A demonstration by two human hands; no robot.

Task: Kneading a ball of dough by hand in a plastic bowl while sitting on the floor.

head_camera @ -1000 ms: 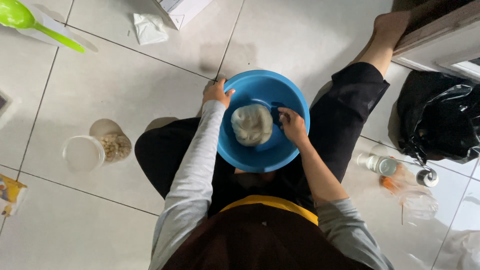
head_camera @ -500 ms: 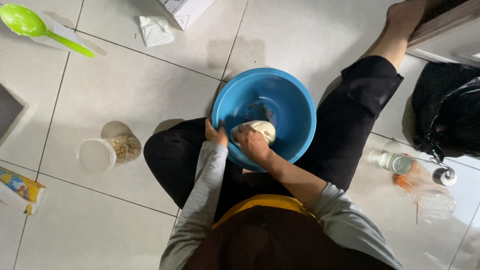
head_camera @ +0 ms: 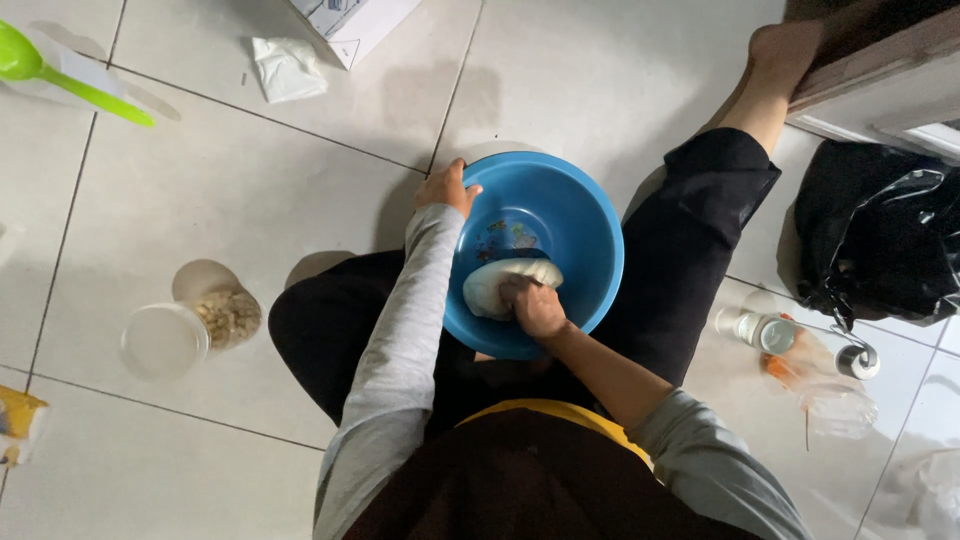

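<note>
Blue plastic bowl (head_camera: 570, 215) sits on tiled floor (head_camera: 250, 180) btwn person's legs. Left hand (head_camera: 447, 187) clamped on bowl rim at 10 o'clock. Right hand (head_camera: 535, 307), fist closed, presses pale dough (head_camera: 492, 285) w/ knuckles at bowl's 6 o'clock.
</note>
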